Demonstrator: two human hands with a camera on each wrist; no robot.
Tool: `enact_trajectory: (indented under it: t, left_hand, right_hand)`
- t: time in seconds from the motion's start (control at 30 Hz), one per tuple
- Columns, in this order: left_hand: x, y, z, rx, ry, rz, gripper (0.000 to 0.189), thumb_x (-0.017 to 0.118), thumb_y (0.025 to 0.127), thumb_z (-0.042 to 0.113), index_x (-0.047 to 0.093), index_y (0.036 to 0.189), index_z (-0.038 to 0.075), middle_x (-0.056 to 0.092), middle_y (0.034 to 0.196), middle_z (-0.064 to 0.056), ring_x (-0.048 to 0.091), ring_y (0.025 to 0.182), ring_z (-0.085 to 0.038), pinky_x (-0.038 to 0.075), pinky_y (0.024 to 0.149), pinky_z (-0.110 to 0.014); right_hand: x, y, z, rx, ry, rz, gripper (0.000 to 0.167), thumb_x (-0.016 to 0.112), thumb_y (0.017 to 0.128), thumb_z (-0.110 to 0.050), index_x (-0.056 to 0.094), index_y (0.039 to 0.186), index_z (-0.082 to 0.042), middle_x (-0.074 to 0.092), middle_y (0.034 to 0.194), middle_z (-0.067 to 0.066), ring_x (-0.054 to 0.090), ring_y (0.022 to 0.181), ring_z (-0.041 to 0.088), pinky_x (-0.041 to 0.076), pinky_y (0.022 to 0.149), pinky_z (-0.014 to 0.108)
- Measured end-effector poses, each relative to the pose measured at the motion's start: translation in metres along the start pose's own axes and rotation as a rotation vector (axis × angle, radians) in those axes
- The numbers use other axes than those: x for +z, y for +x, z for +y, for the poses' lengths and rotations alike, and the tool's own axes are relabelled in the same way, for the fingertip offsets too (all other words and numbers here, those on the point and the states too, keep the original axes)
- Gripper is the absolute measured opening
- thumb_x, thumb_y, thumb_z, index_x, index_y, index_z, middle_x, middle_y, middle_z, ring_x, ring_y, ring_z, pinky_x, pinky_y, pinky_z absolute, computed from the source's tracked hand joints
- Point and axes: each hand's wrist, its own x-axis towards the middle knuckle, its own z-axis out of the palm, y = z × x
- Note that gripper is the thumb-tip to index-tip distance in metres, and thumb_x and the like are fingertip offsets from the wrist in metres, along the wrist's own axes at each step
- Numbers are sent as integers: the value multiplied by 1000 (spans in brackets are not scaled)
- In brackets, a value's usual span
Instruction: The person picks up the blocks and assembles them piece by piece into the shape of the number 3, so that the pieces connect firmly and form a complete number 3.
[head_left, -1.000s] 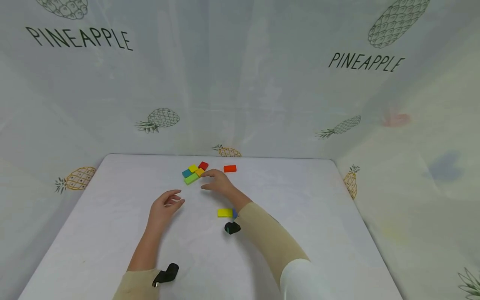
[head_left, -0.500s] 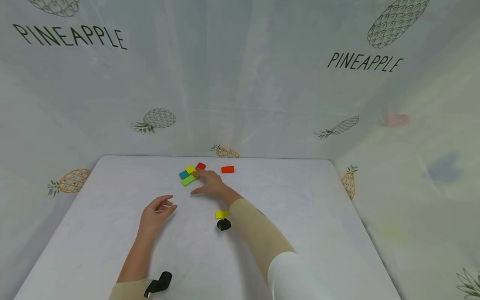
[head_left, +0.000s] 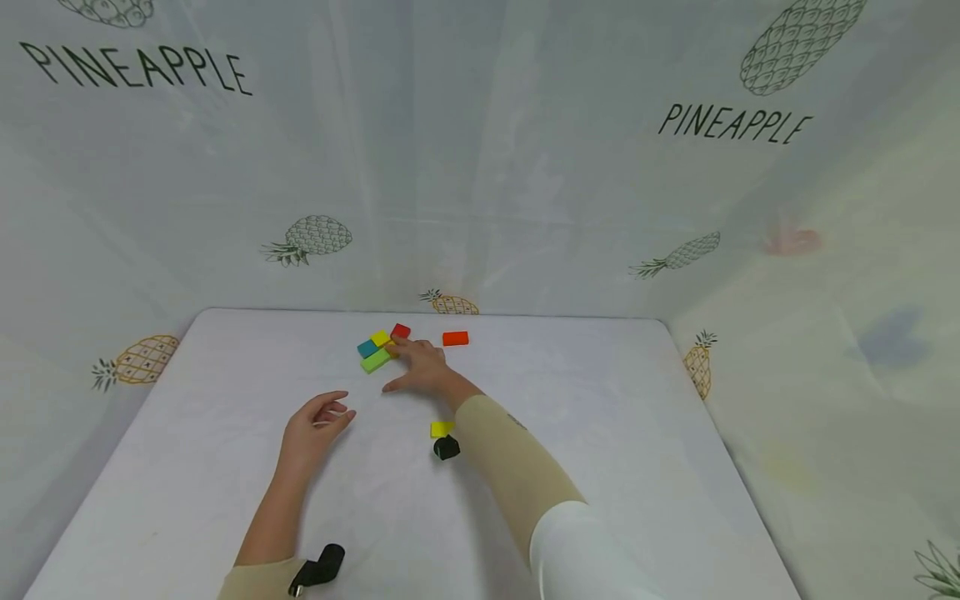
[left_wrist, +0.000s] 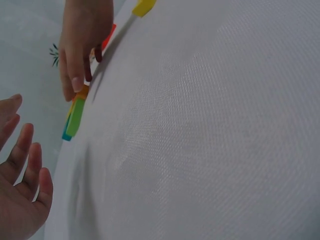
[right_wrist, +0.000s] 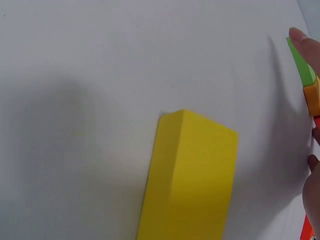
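My right hand (head_left: pixel 422 367) reaches over the right side of a cluster of small coloured blocks, its fingers extended and the thumb apart. The fingertips lie at an orange block (right_wrist: pixel 312 97); whether they press on it I cannot tell. Against it lie a light green block (head_left: pixel 375 361), a teal block (head_left: pixel 367 349), a small yellow block (head_left: pixel 380 338) and a red block (head_left: pixel 401 331). My left hand (head_left: pixel 311 425) hovers to the lower left of the cluster, fingers loosely bent, holding nothing.
A red-orange block (head_left: pixel 455 338) lies alone right of the cluster. A longer yellow block (right_wrist: pixel 195 180) sits under the right wrist, partly covered by the sleeve (head_left: pixel 510 450). The white table (head_left: pixel 637 417) ends at a pineapple-printed curtain (head_left: pixel 525 208).
My right hand has moved slightly left onto the orange block, and its sleeve now hides the blue block beside the longer yellow one. The left hand has shifted slightly left and down.
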Motion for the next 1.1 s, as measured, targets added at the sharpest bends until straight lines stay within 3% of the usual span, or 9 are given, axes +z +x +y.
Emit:
enact_trajectory:
  t: [0.17, 0.37, 0.7, 1.1]
  left_hand:
    - [1, 0, 0, 0, -8, -5, 44, 69, 93, 25, 59, 132, 10, 63, 112, -10, 56, 102, -20, 42, 81, -14]
    - [4, 1, -2, 16, -12, -8, 42, 70, 92, 23, 60, 131, 9, 63, 110, -10, 56, 100, -20, 44, 81, -17]
    - [11, -1, 0, 7, -23, -21, 43, 72, 90, 20, 61, 130, 9, 64, 108, -9, 58, 97, -22, 46, 81, -23]
    - [29, -7, 5, 3, -19, -35, 41, 73, 89, 19, 62, 128, 10, 64, 107, -8, 58, 97, -23, 47, 86, -36]
  right_hand:
    - [0, -2, 4, -23, 2, 3, 75, 77, 78, -50, 43, 145, -43, 27, 154, -21, 25, 139, 16, 22, 112, 47]
    - [-4, -6, 5, -49, -30, 58, 61, 75, 84, -42, 52, 140, -36, 43, 146, -12, 34, 132, 17, 28, 110, 44]
    - [-1, -7, 10, 34, -1, 127, 42, 74, 88, -30, 65, 128, -31, 58, 120, -7, 46, 112, 14, 40, 99, 33]
    - [6, -11, 4, 104, 98, 245, 33, 78, 84, -37, 70, 114, -27, 62, 103, -12, 49, 97, 11, 43, 94, 34]
